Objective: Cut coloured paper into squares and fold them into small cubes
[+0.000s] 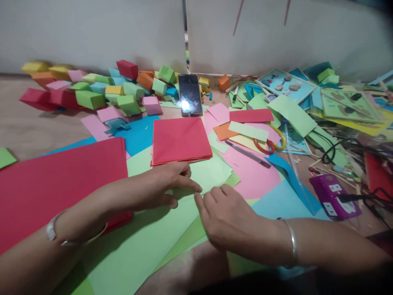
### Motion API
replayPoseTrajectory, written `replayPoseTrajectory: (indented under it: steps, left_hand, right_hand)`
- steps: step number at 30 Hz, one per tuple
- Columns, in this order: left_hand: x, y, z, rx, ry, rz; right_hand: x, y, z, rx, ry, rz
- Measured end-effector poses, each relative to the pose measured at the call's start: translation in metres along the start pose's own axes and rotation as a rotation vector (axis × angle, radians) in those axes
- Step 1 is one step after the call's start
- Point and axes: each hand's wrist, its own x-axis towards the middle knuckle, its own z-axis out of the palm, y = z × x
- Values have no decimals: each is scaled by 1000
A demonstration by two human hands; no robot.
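The floor (12,114) is strewn with coloured paper (254,176) below a pale wall (92,32). Light green paper (166,229) is spread at seven o'clock from a red stack (181,139). The left hand (172,184) is loosely opened, index finger extended; the right hand (229,217) is curled, but whether paper is pinched cannot be told. The crease or edge is probably best pressed evenly.

The left hand (172,179) lays its forefinger on pale green paper (150,241), just beside the curled right hand (226,216); whether the latter pinches the sheet is hard to tell. Beyond lie stacked red paper (181,139), a phone (189,96) and coloured blocks (90,99).
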Motion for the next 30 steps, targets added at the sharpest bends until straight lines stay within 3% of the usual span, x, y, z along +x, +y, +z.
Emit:
replayPoseTrajectory:
  steps: [6,11,17,20,22,27,30]
  left_hand:
    - [0,3,-1,-47,22,-58]
    - [-1,3,0,-27,-1,-89]
    - [-1,3,1,-23,-11,-101]
    - [-2,3,1,-17,2,-97]
    - [-4,4,2,-7,29,-76]
    - [-12,13,0,-45,152,-5]
    - [-14,22,-6,-156,183,12]
  right_hand:
    - [-8,-26,20,-153,-123,64]
    - [-15,-36,22,-156,-280,216]
    - [-7,-12,4,6,-599,419]
    - [-1,7,-8,30,-652,461]
    - [2,15,-14,-29,-537,469]
    - [6,25,-19,-109,73,326]
    - [6,26,-15,53,232,286]
